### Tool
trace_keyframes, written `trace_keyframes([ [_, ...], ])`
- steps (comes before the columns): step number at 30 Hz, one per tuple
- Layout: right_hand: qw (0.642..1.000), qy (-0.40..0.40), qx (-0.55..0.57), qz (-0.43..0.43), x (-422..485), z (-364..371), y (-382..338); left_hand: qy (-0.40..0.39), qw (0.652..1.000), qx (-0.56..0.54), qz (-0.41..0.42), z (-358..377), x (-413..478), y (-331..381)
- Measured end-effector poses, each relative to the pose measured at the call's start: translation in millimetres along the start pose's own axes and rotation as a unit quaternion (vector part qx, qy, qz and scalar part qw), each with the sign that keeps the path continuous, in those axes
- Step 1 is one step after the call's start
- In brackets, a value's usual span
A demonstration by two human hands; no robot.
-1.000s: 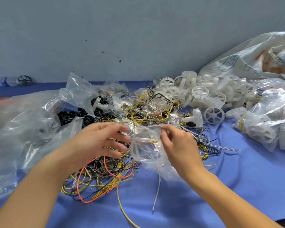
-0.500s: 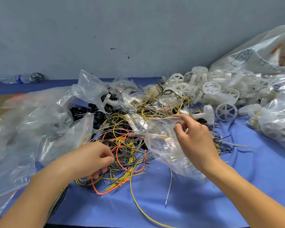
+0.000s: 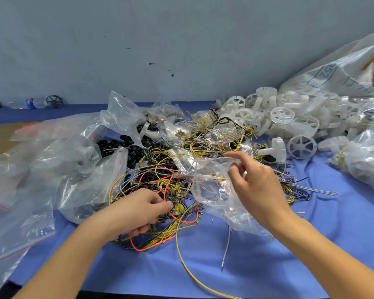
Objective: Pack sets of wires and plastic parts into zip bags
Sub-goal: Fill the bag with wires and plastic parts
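A tangle of yellow, orange, black and grey wires (image 3: 160, 186) lies in the middle of the blue cloth (image 3: 268, 266). My left hand (image 3: 138, 209) is down in the near part of the tangle, fingers curled and pinching thin wires. My right hand (image 3: 255, 186) holds the mouth of a clear zip bag (image 3: 214, 195) lifted above the wires; a white plastic part and some wire show inside it. White plastic wheels (image 3: 285, 119) are heaped at the back right.
Clear zip bags (image 3: 52, 160) are piled at the left, one with a red strip (image 3: 99, 180). Black plastic parts (image 3: 121, 147) lie behind the wires. Filled bags (image 3: 367, 160) and a large sack (image 3: 343, 70) stand at the right. A grey wall runs along the back.
My left hand left the bag and dropped toward me into the wire tangle, where it now pinches wires. My right hand kept the bag by its mouth. The view shifted left.
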State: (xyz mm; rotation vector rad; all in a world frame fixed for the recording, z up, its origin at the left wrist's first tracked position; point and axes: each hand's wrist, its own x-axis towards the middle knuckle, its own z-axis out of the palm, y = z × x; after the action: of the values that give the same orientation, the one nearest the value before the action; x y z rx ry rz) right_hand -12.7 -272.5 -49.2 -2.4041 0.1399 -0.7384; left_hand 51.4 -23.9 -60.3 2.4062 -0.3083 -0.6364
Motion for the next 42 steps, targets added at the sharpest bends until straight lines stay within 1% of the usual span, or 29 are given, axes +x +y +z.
trace_keyframes([
  [5,1.0,-0.009,-0.01,-0.004,-1,-2,-2,0.025,0.988,-0.151,0.015,-4,0,12],
  [8,0.998,-0.017,-0.048,-0.031,-5,-1,-6,0.025,0.971,-0.237,0.021,-2,-3,20],
  [9,0.997,-0.018,-0.066,-0.046,-7,0,-8,0.039,0.968,-0.245,0.023,-3,-3,21],
  [10,0.995,-0.016,-0.079,-0.064,-9,0,-11,0.064,0.973,-0.222,0.025,-3,-3,22],
  [11,0.992,-0.011,-0.087,-0.091,-10,1,-13,0.095,0.979,-0.176,0.029,-3,-3,22],
  [13,0.981,0.009,-0.106,-0.165,-14,3,-15,0.14,0.984,-0.101,0.051,-3,-2,23],
  [15,0.965,0.02,-0.118,-0.234,-18,7,-20,0.133,0.985,-0.085,0.075,1,-1,24],
  [16,0.959,0.013,-0.118,-0.256,-21,10,-24,0.127,0.986,-0.072,0.082,3,0,25],
  [18,0.958,-0.02,-0.123,-0.26,-28,18,-34,0.146,0.985,-0.037,0.089,6,1,26],
  [20,0.962,-0.055,-0.137,-0.23,-34,27,-42,0.175,0.98,-0.03,0.09,6,2,27],
  [21,0.962,-0.064,-0.148,-0.219,-35,30,-45,0.175,0.98,-0.038,0.091,5,3,27],
  [25,0.954,-0.071,-0.193,-0.218,-31,33,-43,0.148,0.983,-0.06,0.094,3,5,25],
  [27,0.956,-0.069,-0.195,-0.208,-27,32,-40,0.15,0.983,-0.042,0.098,2,3,23],
  [29,0.96,-0.076,-0.195,-0.184,-25,31,-38,0.135,0.985,-0.019,0.102,-3,0,21],
  [33,0.963,-0.089,-0.195,-0.166,-24,29,-32,0.022,0.997,0.005,0.079,-24,-13,19],
  [35,0.959,-0.106,-0.198,-0.172,-26,29,-32,-0.032,0.998,-0.031,0.053,-38,-24,19],
  [37,0.957,-0.141,-0.178,-0.178,-27,29,-34,-0.066,0.993,-0.082,0.053,-53,-36,16],
  [39,0.957,-0.166,-0.138,-0.193,-25,26,-35,-0.06,0.986,-0.13,0.08,-67,-44,12],
  [40,0.959,-0.167,-0.115,-0.199,-24,24,-35,-0.04,0.981,-0.171,0.087,-72,-46,9],
  [42,0.967,-0.139,-0.063,-0.201,-19,17,-37,0.003,0.958,-0.277,0.079,-77,-43,7],
])
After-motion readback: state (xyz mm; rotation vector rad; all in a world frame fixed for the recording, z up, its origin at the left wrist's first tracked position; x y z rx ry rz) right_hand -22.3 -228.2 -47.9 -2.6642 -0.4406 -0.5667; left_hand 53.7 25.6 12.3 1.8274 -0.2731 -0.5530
